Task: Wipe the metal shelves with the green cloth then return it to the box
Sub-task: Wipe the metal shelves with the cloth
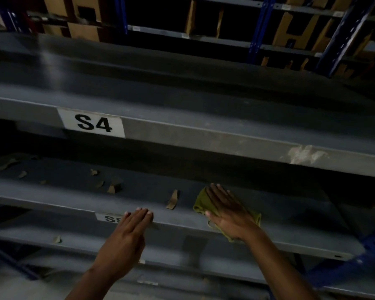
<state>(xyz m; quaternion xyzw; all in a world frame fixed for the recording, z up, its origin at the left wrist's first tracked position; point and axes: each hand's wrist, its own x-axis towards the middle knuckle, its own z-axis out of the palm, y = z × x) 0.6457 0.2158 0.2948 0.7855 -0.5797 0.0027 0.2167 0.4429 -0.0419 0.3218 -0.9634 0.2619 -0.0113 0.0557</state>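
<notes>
Wiping the lower shelf, cloth near its front edge.

R hand (226,213) lies flat, fingers straight and together, palm pressing the green cloth (200,203) onto the lower shelf (139,191) just behind the front lip; cloth pokes out both sides of the hand, not gripped. L hand (130,230) open and flat w/ fingertips resting on the front edge by the "S5" label (108,218), holding nothing. Cardboard scraps (172,200) lie left of the cloth; bare shelf to its right. Shelf marked "S4" (91,123) overhangs above.

Two hands (126,232), one green cloth (200,202), two labels (91,123).
</notes>
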